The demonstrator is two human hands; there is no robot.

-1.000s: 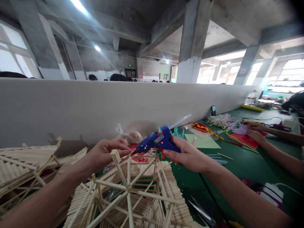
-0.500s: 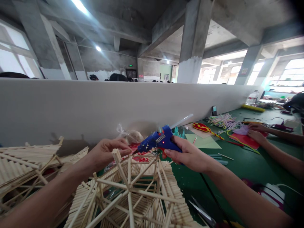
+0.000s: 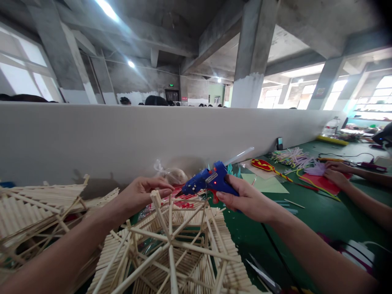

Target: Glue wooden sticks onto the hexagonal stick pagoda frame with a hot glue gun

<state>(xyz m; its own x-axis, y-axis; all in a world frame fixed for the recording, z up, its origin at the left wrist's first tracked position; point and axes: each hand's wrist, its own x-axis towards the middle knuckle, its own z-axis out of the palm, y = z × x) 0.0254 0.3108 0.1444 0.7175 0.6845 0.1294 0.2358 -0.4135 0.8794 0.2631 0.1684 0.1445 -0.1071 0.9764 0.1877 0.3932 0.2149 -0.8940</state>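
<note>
My right hand point(image 3: 245, 198) is wrapped around a blue hot glue gun point(image 3: 203, 181) with a red trigger and a clear glue stick poking out of its back. The gun's nozzle points left, close to the fingertips of my left hand point(image 3: 150, 192). Those left fingers are pinched together; whatever is between them is too small or hidden to make out. Below both hands stands a framework of pale wooden sticks point(image 3: 171, 241), with spokes meeting at a central hub and slatted panels around it. One thick stick end rises just in front of my left fingers.
Another slatted stick structure point(image 3: 39, 208) lies at the left. Scissors point(image 3: 261, 273), pale green paper point(image 3: 266, 183) and a bundle of pastel strips point(image 3: 292, 157) lie on the green table point(image 3: 309, 224). A co-worker's hands point(image 3: 337, 173) are at the right. A white partition point(image 3: 107, 139) stands behind.
The view has shifted slightly, so everything sits a little farther right. Both hands and the glue gun keep nearly the same places over the stick framework.
</note>
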